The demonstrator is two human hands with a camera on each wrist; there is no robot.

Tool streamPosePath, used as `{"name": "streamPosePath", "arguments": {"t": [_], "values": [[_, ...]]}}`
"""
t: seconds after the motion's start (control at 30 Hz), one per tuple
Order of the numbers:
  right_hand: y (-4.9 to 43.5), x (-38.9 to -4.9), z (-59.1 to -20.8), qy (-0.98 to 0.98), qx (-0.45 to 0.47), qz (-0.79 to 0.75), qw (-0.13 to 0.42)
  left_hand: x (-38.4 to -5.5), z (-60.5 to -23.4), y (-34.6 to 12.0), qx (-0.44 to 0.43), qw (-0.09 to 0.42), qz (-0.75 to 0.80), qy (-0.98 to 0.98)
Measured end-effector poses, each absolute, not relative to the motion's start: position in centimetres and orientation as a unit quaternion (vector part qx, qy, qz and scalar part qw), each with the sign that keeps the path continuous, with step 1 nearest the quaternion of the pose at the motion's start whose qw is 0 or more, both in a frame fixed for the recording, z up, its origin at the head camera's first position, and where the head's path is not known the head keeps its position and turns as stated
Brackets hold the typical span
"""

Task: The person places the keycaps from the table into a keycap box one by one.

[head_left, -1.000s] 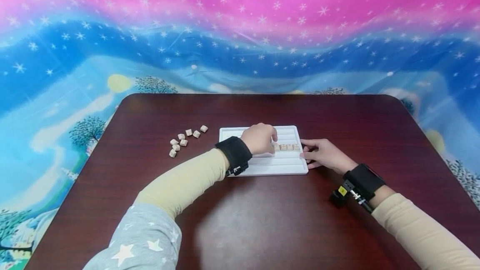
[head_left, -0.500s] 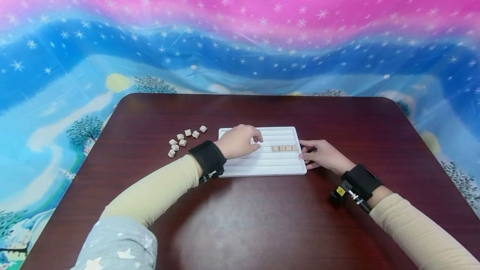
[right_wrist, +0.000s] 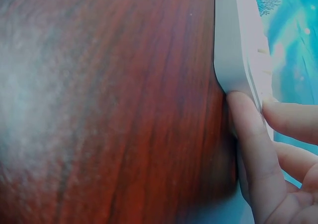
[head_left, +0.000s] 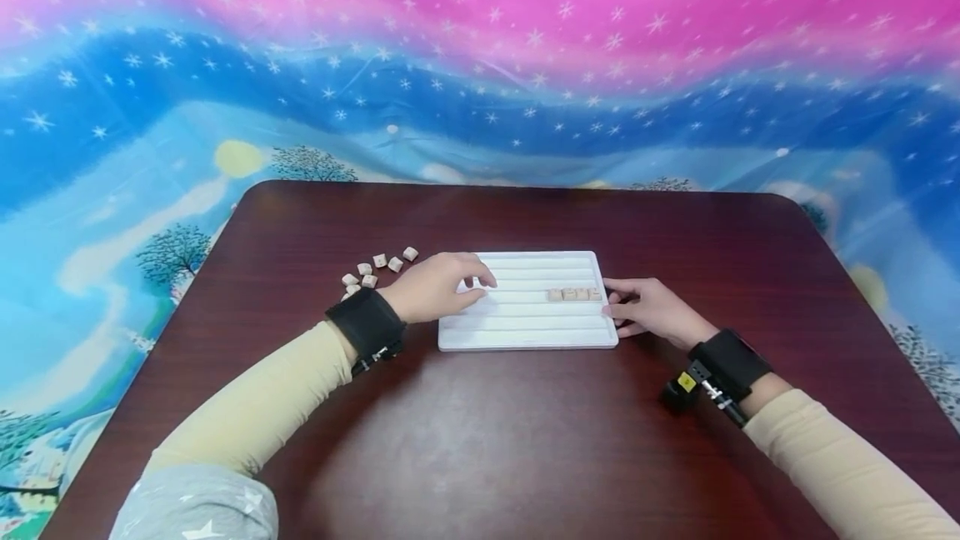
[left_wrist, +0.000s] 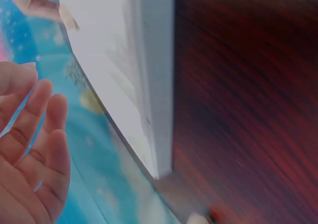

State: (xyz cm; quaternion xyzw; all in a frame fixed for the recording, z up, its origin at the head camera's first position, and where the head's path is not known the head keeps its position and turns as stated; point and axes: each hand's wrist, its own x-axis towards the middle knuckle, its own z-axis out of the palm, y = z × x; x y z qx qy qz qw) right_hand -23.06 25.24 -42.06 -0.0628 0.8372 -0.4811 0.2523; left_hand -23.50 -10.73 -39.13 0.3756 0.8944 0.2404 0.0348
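A white ridged tray (head_left: 525, 323) lies on the table. Several pale, lettered cubes (head_left: 574, 294) stand in a row in one groove at its right side. Above the tray's left edge is my left hand (head_left: 431, 288), fingers loosely bent, thumb apart, with nothing between them; the left wrist view shows the same bare fingers (left_wrist: 35, 119). My right hand (head_left: 652, 308) holds the tray's right edge, thumb on the rim and other fingers against the side. In the right wrist view one finger (right_wrist: 248, 129) lies along the tray's near corner.
Several loose cubes (head_left: 380, 260) lie on the dark wooden table (head_left: 480, 440) left of the tray, some partly hidden behind the left wrist strap (head_left: 365, 325). A patterned cloth (head_left: 480, 65) hangs behind the table.
My left hand has moved left from the row of cubes to the tray's left edge, uncovering the row. The right hand has stayed at the tray's right edge.
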Motion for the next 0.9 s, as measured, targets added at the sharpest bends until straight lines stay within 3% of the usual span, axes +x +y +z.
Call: {"name": "streamPosePath", "arguments": {"t": [0.43, 0.7, 0.9], "values": [[25.2, -23.2, -42.2, 0.84, -0.06, -0.475, 0.255, -25.0, -37.8, -16.7, 0.268, -0.003, 0.245, 0.932], [25.1, -23.2, -42.0, 0.838, -0.061, -0.477, 0.256, -25.9, -38.2, -19.8, 0.175, 0.065, 0.249, 0.95], [25.1, -23.3, -42.0, 0.838, -0.065, -0.477, 0.256, -26.4, -39.3, -20.3, 0.155, 0.082, 0.233, 0.956]]}}
